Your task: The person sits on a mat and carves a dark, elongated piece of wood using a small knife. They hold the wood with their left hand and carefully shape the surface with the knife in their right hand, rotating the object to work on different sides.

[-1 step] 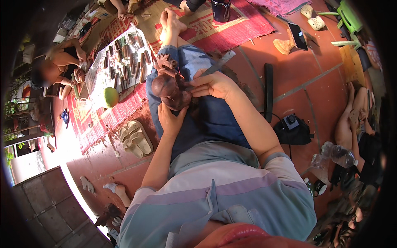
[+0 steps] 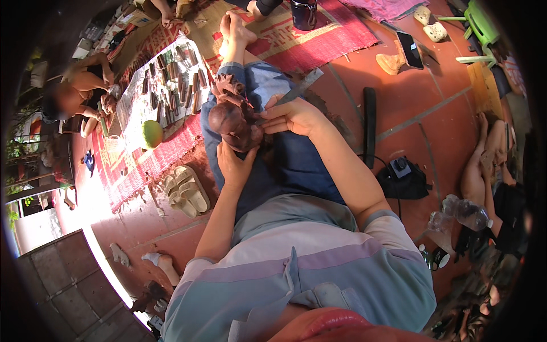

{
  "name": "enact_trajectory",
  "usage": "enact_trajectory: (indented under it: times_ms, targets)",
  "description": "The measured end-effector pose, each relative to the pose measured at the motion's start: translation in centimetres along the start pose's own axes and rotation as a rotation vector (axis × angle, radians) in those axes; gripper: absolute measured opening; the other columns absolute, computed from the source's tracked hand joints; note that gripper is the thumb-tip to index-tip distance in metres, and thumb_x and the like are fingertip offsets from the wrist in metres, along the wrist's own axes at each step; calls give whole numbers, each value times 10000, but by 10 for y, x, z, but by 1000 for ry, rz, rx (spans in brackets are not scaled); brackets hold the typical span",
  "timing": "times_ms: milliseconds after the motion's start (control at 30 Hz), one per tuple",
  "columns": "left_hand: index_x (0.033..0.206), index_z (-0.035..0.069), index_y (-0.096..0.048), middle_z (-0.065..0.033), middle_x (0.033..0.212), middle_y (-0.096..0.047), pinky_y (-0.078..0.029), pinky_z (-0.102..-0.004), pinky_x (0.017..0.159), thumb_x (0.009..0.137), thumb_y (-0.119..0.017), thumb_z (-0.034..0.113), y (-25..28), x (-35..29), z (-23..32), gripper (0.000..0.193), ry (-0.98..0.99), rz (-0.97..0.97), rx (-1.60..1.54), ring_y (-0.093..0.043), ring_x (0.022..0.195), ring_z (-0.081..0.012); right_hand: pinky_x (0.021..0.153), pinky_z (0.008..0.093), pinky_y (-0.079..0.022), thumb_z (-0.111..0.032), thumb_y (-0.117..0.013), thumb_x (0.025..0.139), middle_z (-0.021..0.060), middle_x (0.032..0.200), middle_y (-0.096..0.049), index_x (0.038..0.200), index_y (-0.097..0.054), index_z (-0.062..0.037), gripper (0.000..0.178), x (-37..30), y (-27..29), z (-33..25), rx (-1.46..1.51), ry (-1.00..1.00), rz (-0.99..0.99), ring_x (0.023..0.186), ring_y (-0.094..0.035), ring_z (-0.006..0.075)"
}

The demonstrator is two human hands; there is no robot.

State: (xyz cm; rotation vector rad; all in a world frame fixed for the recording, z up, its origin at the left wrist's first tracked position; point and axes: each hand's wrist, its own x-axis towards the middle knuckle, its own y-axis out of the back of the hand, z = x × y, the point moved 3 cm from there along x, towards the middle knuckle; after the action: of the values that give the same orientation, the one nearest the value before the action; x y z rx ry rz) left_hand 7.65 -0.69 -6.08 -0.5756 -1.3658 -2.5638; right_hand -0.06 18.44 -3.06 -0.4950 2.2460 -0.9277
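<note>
A reddish-brown carved wooden figure (image 2: 233, 122) rests in my lap on the blue trousers, its rounded head toward me and a jagged carved part farther off. My left hand (image 2: 235, 162) is wrapped round its near lower end. At the figure's right side, my right hand (image 2: 290, 117) pinches a flat grey strip (image 2: 305, 84) that sticks out past the fingers to the upper right. Whether the strip is a blade or an abrasive I cannot tell. The fingertips are close against the carving, and the strip's inner end is hidden there.
Left of my legs, several carving tools (image 2: 179, 85) lie on a white sheet beside a green round fruit (image 2: 152, 134). Beige sandals (image 2: 187, 191) sit nearer. To the right are a black bar (image 2: 370, 125), a phone (image 2: 410, 50) and a small camera (image 2: 400, 166). Other people sit around.
The grey strip in my right hand has shifted slightly and shows sharper than before. My left hand and the carved figure stay nearly in place.
</note>
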Motion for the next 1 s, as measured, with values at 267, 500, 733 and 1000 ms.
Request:
enact_trajectory:
  times_ms: [267,500,733,1000]
  targets:
    - [1003,14,-520,-118,869,-548,-424,-377,726,627,-791,235,1,1,2,513,-25,30,-32,-528,820,-301,730,432,-555,10,-613,769,135,851,-628,809,-520,-27,108,3,4,-3,-7,-46,-22,782,-654,325]
    - [1227,-47,-406,-156,1016,-567,-425,-391,787,628,-777,223,2,-1,0,754,-4,-47,-7,-528,911,-326,728,409,-548,0,-647,756,136,879,-621,836,-514,-34,159,-2,6,8,70,73,-42,794,-649,287]
    - [1061,9,-511,-143,963,-554,-420,-396,770,652,-775,228,2,3,4,535,-22,-15,-32,-526,905,-321,736,378,-543,-15,-649,774,110,863,-611,827,-507,-31,152,-10,10,24,111,223,-18,834,-641,254]
    - [1035,3,-509,-132,927,-575,-421,-396,739,633,-776,197,5,6,12,521,-104,38,-12,-529,853,-321,730,349,-547,-5,-651,769,106,856,-604,806,-508,-30,150,-13,2,28,155,304,12,823,-641,226]
